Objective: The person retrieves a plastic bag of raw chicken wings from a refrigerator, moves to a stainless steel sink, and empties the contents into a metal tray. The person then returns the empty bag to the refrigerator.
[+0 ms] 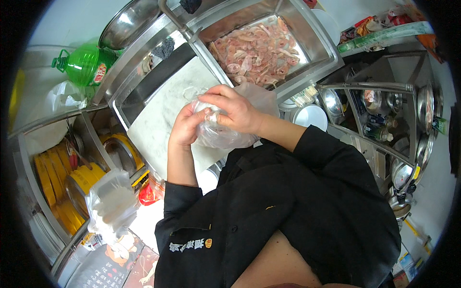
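Note:
Both hands grip a translucent plastic bag (pixel 228 138) in front of my chest. My left hand (pixel 186 124) pinches its bunched neck with thumb and fingers. From the other side my right hand (pixel 234 108) closes over the same gathered plastic. The bag's contents cannot be made out, and part of it spreads behind my right wrist. Below the hands a white cutting board (pixel 164 117) lies across the left sink basin. Beyond the bag, thin pale-pink slices of what looks like raw meat (pixel 255 50) lie in the right basin of a stainless-steel sink (pixel 313 27).
A faucet (pixel 176 19) rises between the basins. At left are a green plastic jug (pixel 84 64), a steel bowl (pixel 129 23) and a shelf with yellow-rimmed round items (pixel 54 172). A white container (pixel 310 117) and a metal rack (pixel 367 86) with bowls stand at right.

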Available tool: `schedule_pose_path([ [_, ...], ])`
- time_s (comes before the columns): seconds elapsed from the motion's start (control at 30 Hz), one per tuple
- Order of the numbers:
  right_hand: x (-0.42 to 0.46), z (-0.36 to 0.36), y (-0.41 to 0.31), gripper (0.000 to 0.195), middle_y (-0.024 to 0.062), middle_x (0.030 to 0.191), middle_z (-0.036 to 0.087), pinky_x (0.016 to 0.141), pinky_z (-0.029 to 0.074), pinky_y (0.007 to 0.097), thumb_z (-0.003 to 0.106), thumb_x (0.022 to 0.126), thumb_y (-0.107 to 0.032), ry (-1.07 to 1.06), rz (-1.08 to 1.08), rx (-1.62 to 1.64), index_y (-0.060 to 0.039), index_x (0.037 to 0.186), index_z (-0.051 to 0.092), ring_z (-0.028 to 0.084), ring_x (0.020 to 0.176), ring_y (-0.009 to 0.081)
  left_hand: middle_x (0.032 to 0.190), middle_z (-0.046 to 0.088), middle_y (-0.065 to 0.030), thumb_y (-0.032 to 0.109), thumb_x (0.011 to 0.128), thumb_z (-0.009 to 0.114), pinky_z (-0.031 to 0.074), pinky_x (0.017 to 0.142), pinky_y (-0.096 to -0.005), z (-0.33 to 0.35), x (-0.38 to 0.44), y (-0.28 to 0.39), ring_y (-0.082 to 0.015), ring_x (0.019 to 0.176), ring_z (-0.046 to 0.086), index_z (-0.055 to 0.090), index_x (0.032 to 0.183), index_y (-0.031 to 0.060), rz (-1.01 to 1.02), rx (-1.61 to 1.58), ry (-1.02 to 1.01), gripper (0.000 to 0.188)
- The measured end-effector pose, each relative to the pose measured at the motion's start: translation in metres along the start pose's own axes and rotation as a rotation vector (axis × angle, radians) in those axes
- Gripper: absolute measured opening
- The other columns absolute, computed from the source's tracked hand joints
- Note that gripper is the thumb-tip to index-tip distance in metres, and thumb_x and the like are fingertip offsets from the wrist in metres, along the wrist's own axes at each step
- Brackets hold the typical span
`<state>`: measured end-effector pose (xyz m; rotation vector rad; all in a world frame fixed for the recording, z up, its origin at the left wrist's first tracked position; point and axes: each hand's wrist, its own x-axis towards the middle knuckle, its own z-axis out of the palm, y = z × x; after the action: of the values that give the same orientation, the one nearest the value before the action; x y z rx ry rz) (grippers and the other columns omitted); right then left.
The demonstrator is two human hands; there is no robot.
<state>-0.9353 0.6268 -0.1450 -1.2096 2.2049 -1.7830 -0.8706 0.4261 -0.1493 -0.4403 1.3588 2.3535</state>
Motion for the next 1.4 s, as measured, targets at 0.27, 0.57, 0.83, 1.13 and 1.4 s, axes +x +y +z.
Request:
schedule_pose_path([
  [0.27, -0.005, 0.01, 0.028, 0.032, 0.0134, 0.126, 0.059, 0.096, 0.049, 0.0338, 0.063, 0.089, 0.003, -0.001, 0.107, 0.31, -0.0027, 0.12, 0.066, 0.06, 0.114, 0.0258, 0.106, 0.07, -0.0122, 0.022, 0.098, 0.063, 0.052, 0.09, -0.0344, 0.004, -0.003, -0.001, -0.0192, 0.097, 0.067, 0.063, 0.119, -0.0053, 0.082, -0.197, 0.058, 0.034],
  [0.57, 0.0, 0.0, 0.009, 0.028, 0.0127, 0.129, 0.058, 0.097, 0.05, 0.0367, 0.065, 0.081, 0.004, -0.118, -0.006, -0.009, -0.0047, 0.108, 0.067, 0.058, 0.12, 0.0295, 0.103, 0.069, -0.0133, 0.02, 0.101, 0.057, 0.056, 0.079, -0.032, 0.005, 0.001, 0.0, -0.0197, 0.09, 0.068, 0.064, 0.114, -0.0066, 0.029, -0.154, 0.201, 0.03],
  [0.83, 0.011, 0.003, 0.018, 0.019, 0.0136, 0.113, 0.069, 0.092, 0.052, 0.0346, 0.063, 0.087, 0.001, -0.013, 0.067, 0.261, -0.002, 0.104, 0.069, 0.066, 0.105, 0.0256, 0.104, 0.07, -0.0129, 0.015, 0.099, 0.059, 0.056, 0.08, -0.0313, 0.011, 0.001, -0.006, -0.02, 0.09, 0.068, 0.065, 0.112, -0.0048, 0.131, -0.26, 0.235, 0.025],
  [1.13, 0.012, -0.006, -0.02, 0.025, 0.0071, 0.106, 0.072, 0.092, 0.049, 0.0298, 0.052, 0.105, -0.017, 0.24, 0.554, 0.606, 0.0009, 0.109, 0.069, 0.064, 0.099, 0.0131, 0.105, 0.071, -0.0136, 0.001, 0.098, 0.056, 0.062, 0.078, -0.0375, 0.004, -0.008, 0.003, -0.0223, 0.091, 0.071, 0.066, 0.111, -0.0006, 0.488, -0.242, 0.487, 0.017],
  [1.4, 0.006, -0.024, -0.02, 0.02, 0.0033, 0.1, 0.068, 0.083, 0.049, 0.0263, 0.056, 0.101, -0.011, 0.396, 0.417, 0.346, -0.003, 0.115, 0.068, 0.061, 0.091, 0.0113, 0.1, 0.069, -0.0127, -0.002, 0.098, 0.051, 0.063, 0.075, -0.0345, 0.009, -0.029, 0.019, -0.0205, 0.084, 0.07, 0.058, 0.125, -0.0003, 0.487, -0.101, 0.487, 0.028],
])
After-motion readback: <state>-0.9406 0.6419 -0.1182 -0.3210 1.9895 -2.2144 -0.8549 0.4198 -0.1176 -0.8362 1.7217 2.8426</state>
